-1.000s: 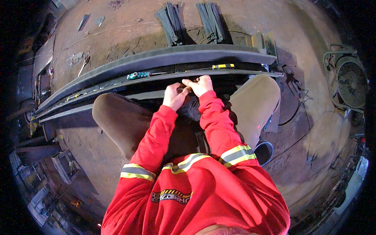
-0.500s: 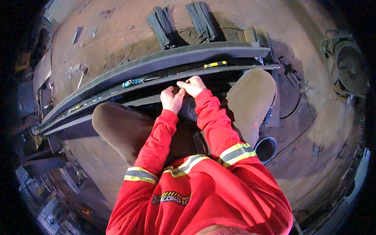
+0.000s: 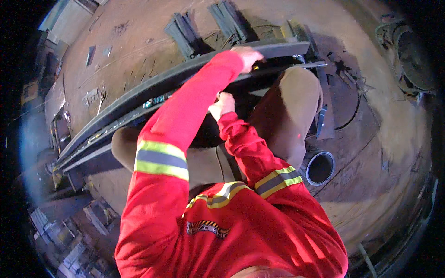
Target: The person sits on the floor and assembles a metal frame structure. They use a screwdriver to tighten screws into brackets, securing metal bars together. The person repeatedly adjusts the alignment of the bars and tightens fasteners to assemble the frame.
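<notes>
Rust-brown workshop floor (image 3: 371,153), scuffed and scattered with scraps, fills the head view. Across it, from lower left to upper right, runs a long dark grey steel beam (image 3: 139,95) with a parallel lower flange, curved by the lens. Person in a red long-sleeved work shirt with yellow and grey reflective bands sits or crouches just behind the beam, tan-trousered knees to either side.

Left hand (image 3: 248,54) is stretched forward and rests on the beam's upper edge near its right end, beside a small yellow object (image 3: 256,67) that is mostly hidden; whether its fingers are closed on anything cannot be told. Right hand (image 3: 221,104) sits lower, against the shadowed underside of the beam, fingers curled together in a loose fist; what they hold, if anything, is concealed.

A small teal tool (image 3: 154,100) lies on the beam's lower flange, well left of both hands. Two bundles of dark flat bars (image 3: 183,33) lie on the floor beyond the beam. A round dark pipe opening with a pale rim (image 3: 320,168) stands beside the right knee.
</notes>
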Available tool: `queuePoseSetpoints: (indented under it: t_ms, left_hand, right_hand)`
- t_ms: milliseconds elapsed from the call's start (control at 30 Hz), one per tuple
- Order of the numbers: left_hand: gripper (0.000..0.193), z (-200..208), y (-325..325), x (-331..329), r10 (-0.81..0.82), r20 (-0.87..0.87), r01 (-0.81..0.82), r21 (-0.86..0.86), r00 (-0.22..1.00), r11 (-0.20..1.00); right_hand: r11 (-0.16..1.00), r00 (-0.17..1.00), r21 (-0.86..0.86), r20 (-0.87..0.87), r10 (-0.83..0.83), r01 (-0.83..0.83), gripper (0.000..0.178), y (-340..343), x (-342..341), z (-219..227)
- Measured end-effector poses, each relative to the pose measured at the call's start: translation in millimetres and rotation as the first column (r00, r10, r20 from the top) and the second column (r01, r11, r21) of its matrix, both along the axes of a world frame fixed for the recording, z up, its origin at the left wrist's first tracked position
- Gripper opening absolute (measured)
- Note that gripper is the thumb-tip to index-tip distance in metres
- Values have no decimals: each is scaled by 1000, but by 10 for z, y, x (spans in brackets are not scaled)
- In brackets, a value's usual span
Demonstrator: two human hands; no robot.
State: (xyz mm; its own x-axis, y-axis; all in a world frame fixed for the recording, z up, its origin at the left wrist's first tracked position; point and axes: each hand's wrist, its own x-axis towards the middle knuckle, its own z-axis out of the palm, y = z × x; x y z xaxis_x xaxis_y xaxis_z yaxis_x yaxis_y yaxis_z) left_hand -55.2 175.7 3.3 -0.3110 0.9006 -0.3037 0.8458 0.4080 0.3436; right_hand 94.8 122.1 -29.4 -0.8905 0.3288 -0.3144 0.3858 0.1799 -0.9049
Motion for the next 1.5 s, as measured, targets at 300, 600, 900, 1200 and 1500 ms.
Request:
queuePoseSetpoints:
  t_ms: [300, 600, 900, 1200, 1500]
  left_hand:
    - [52, 115, 381, -17, -256, -22, 244, -240, 966, 940]
    - [31, 813, -265, -207, -62, -61, 71, 162, 996, 984]
    - [23, 1852, -3157, 574, 729, 450, -857, 275, 515, 436]
    - [15, 593, -3083, 1265, 528, 847, -993, 107, 63, -54]
    - [16, 353, -2918, 1307, 498, 867, -997, 49, 9, -67]
  right_hand:
    - [994, 991, -78, -100, -88, 80, 36, -83, 37, -457]
    - [983, 995, -176, -64, -70, 58, 27, -143, 50, -445]
    - [921, 998, -385, 5, -60, 58, 10, -26, -13, -326]
    - [885, 991, -447, 37, -125, 128, 9, -24, -21, -278]
    - [889, 998, -453, 56, -40, 61, 10, 22, -53, -319]
